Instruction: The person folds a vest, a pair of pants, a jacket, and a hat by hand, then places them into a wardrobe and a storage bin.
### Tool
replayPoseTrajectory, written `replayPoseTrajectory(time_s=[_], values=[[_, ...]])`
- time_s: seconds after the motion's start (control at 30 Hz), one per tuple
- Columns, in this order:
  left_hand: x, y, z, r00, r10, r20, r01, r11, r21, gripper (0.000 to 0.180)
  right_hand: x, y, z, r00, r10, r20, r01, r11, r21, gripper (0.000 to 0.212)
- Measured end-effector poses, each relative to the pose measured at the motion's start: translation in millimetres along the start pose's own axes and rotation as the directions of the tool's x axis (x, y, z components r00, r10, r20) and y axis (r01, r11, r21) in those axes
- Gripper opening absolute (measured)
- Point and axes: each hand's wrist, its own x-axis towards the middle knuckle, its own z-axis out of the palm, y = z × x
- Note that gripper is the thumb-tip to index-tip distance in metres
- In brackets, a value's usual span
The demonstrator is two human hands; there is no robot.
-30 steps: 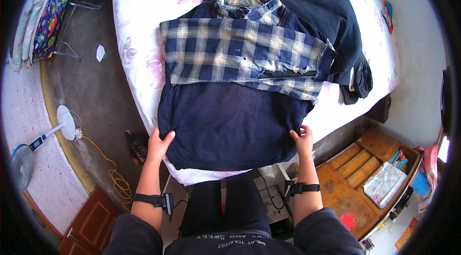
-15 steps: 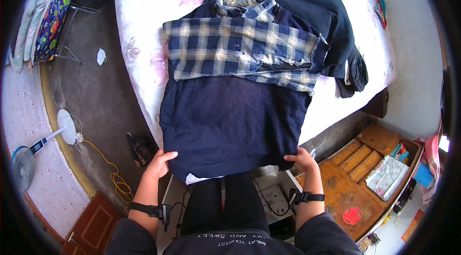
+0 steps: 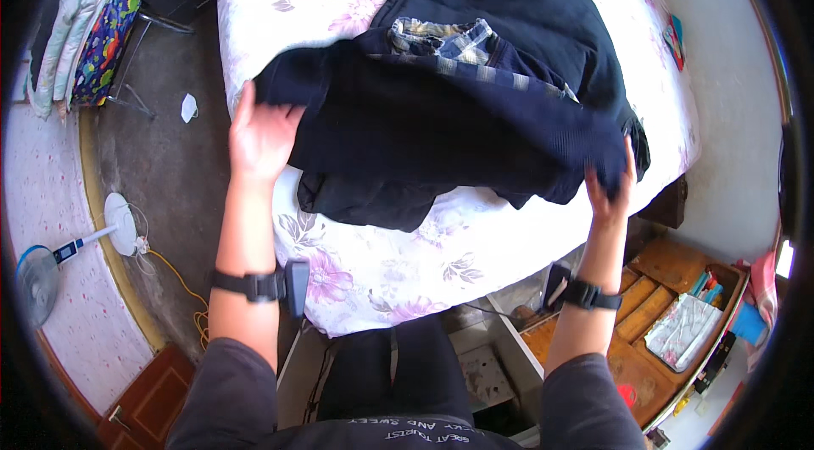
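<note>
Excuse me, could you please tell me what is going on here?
A person has both hands on a dark top at the bed, the left hand at its left end and the right hand at its right. The dark cloth is turned up below a plaid collar. Blur hides how firmly each hand grips. Another dark garment lies beyond it.

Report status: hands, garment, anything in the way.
Left hand, right hand: opposite ends of navy garment. Plaid collar showing. Black garment close beyond.
</note>
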Motion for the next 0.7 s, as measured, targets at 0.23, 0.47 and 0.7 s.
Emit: replayPoseTrajectory(time_s=[0.23, 0.47, 0.7], values=[[26.9, -68.7, -24.5, 0.929, 0.273, -0.252, 0.066, 0.545, 0.836, 0.047, 36.6, 35.9, -0.8, 0.944, -0.224, -0.241, 0.098, 0.891, -0.444, 0.039], [0.6, -76.5, -89.0, 0.791, 0.421, -0.444, 0.466, 0.056, 0.883, 0.062, 10.6, 80.6, -30.5, 0.923, -0.113, -0.367, -0.215, 0.641, -0.737, 0.061], [13.3, -56.9, -56.8, 0.876, 0.272, -0.398, 0.305, 0.326, 0.895, 0.061, 16.7, 68.7, -1.7, 0.93, -0.051, -0.365, -0.275, 0.564, -0.779, 0.066]])
